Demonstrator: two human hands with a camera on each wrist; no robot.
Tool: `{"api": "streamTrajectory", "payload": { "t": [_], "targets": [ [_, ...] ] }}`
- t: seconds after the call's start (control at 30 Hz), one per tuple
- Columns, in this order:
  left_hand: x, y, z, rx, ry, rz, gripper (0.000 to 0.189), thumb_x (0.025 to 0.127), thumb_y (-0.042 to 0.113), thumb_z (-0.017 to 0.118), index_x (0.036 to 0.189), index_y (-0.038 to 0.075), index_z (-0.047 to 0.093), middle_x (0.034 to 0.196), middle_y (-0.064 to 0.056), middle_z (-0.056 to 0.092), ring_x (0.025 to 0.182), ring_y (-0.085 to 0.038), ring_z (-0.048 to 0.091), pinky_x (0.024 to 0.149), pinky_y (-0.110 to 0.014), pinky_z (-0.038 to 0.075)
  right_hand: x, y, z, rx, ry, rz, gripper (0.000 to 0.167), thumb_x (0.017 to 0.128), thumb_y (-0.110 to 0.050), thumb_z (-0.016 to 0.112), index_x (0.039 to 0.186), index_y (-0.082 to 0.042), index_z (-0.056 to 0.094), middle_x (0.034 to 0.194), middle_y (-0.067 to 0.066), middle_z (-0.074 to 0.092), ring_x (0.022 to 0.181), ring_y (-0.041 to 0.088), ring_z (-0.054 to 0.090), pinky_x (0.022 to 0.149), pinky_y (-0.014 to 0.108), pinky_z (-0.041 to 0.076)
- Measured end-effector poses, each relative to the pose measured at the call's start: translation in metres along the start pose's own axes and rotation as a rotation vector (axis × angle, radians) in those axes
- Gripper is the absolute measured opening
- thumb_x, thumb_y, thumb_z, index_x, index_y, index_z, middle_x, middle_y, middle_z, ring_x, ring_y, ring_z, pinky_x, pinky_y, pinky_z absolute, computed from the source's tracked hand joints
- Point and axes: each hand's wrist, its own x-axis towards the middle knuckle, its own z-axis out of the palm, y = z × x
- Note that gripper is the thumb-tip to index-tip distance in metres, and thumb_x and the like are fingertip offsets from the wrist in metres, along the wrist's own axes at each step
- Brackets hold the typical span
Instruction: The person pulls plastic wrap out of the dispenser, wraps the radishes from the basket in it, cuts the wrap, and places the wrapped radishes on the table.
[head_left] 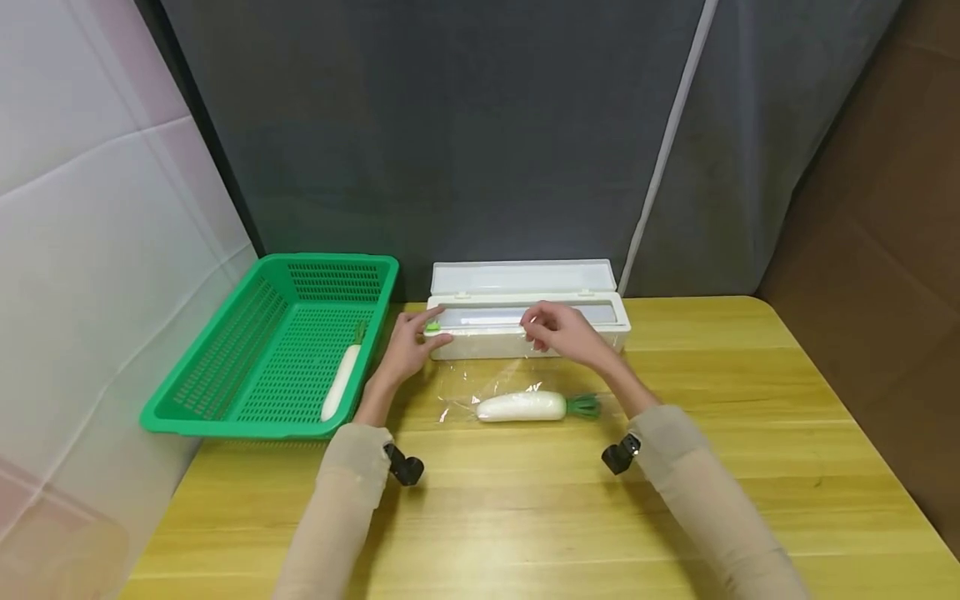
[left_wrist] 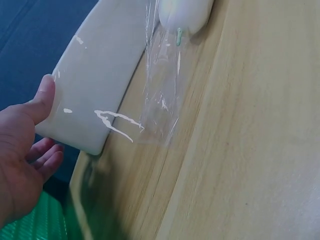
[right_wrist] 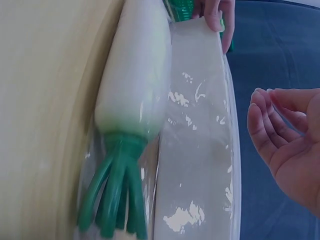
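Observation:
A white cling film dispenser (head_left: 525, 343) stands at the back of the table, its lid (head_left: 522, 277) raised. My left hand (head_left: 408, 343) grips its left end, with the thumb on the front and fingers around the end, beside a small green slider (head_left: 432, 327). Over the middle of the box is my right hand (head_left: 561, 332), its fingers loosely curved toward the thumb; nothing shows between them in the right wrist view. Clear film (left_wrist: 160, 107) lies in front of the box. On it rests a white radish (head_left: 521, 407) with green stems (right_wrist: 117, 185) pointing right.
A green plastic basket (head_left: 270, 430) stands at the left, holding another white radish (head_left: 341, 382) along its right side. Behind the table (head_left: 510, 517) hangs a dark grey curtain (head_left: 450, 133). A white sheet (head_left: 97, 250) closes the left side.

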Motion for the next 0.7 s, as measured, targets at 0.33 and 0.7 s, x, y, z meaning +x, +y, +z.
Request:
{"api": "streamTrajectory", "payload": {
  "t": [0.33,0.7],
  "targets": [
    [0.0,-0.003,-0.001,-0.029,-0.013,0.0,0.058,0.094,0.022,0.074,0.147,0.012,0.053,0.134,-0.024,0.046,0.103,-0.031,0.046,0.089,-0.043,0.041,0.029,-0.012,0.021,-0.048,-0.013,0.001,0.021,0.101,-0.007,0.057,0.115,0.007,0.063,0.092,0.026,0.067,0.08,0.042,0.066,0.073,0.05,0.057],
    [0.002,-0.009,0.0,-0.018,0.007,-0.005,0.057,0.092,0.024,0.077,0.145,0.014,0.057,0.126,-0.02,0.049,0.099,-0.031,0.049,0.085,-0.039,0.042,0.055,-0.019,0.053,-0.19,0.005,-0.114,0.02,0.101,-0.011,0.061,0.113,0.003,0.069,0.093,0.015,0.071,0.077,0.024,0.065,0.067,0.026,0.052]
  ]
}}
